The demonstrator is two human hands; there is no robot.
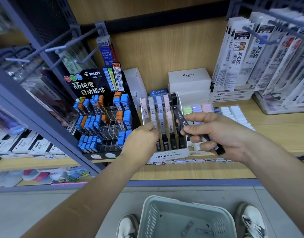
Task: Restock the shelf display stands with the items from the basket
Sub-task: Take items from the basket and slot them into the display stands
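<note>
A clear MONO graph display stand [171,154] stands on the wooden shelf, holding pastel and black lead cases in rows. My left hand [141,140] is curled at its front left corner, fingers at a black case in the front row; what they hold is hidden. My right hand [211,133] grips a few black lead cases [182,118], one sticking up over the stand. A grey-green basket [183,219] sits on the floor between my shoes, with a few small cases lying in it.
A black Pilot lead display [103,117] with blue and orange cases stands left of the MONO stand. White Pilot boxes [189,79] and pastel erasers [206,108] sit behind and right. Refill packs [247,54] hang from hooks at upper right. Grey shelf upright [45,117] at left.
</note>
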